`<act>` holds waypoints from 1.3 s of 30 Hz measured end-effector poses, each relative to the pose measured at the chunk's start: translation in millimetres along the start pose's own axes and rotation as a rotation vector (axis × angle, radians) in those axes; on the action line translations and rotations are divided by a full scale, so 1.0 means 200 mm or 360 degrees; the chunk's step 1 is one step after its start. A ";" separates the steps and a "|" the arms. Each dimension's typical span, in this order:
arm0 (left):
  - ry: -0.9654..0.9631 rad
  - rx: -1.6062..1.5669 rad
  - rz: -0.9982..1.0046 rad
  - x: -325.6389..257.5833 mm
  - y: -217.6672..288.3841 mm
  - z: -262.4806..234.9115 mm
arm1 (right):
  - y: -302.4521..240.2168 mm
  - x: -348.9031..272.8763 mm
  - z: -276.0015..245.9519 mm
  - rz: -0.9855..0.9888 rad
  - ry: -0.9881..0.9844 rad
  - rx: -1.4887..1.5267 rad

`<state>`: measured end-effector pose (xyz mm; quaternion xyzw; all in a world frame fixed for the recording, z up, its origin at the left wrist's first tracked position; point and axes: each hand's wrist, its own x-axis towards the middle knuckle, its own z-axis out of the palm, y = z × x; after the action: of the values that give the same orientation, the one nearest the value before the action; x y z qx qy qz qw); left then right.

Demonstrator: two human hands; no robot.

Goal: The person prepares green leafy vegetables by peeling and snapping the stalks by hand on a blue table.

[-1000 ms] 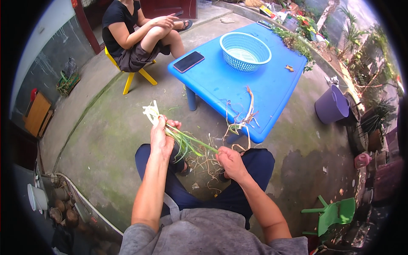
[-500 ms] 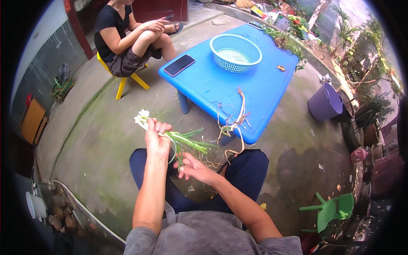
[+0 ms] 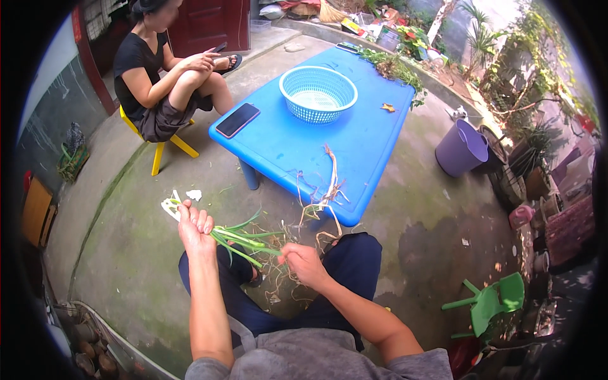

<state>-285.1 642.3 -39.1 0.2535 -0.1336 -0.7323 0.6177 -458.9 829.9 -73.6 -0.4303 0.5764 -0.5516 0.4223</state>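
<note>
Gripping near the pale root end, the left hand (image 3: 195,227) is being kept closed around a small bunch of long green spring onions (image 3: 244,239), so that the white bulbs are sticking out beyond the fist toward the left and the green leaves are being offered across the lap. The right hand (image 3: 304,263) is being held at the leaf end, its fingers pinched together on the stalks, seemingly so that the bunch is being steadied between the two hands above the knees. Dry roots and peelings (image 3: 282,285) are being let lie on the concrete floor below, just beside the feet. A pile of stringy brown trimmings (image 3: 326,190) is being left hanging over the near edge of the low blue plastic table (image 3: 373,145), within easy reach, while the round light-blue plastic basket (image 3: 318,94) and the dark flat phone (image 3: 237,120) are being kept farther back, well apart from the mess. Another person (image 3: 158,69) is being seated on a yellow stool (image 3: 166,144) beside the table.
</note>
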 end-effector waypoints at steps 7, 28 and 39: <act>0.0029 0.0184 0.0328 0.07 0.22 -0.06 | -0.37 0.04 -0.33 0.0113 -0.0354 -0.0399; -0.0935 0.1932 -0.0136 -0.49 -0.36 0.22 | -0.29 0.30 -0.29 -0.0256 0.0525 0.0191; -0.1031 0.2845 0.0099 -0.19 0.13 0.04 | -0.18 0.36 -0.52 -0.0198 0.0640 -0.0003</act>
<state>-263.2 673.1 -10.8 0.4131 -0.8158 -0.3770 0.1471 -577.5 788.8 -34.5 -0.3466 0.6219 -0.6509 0.2635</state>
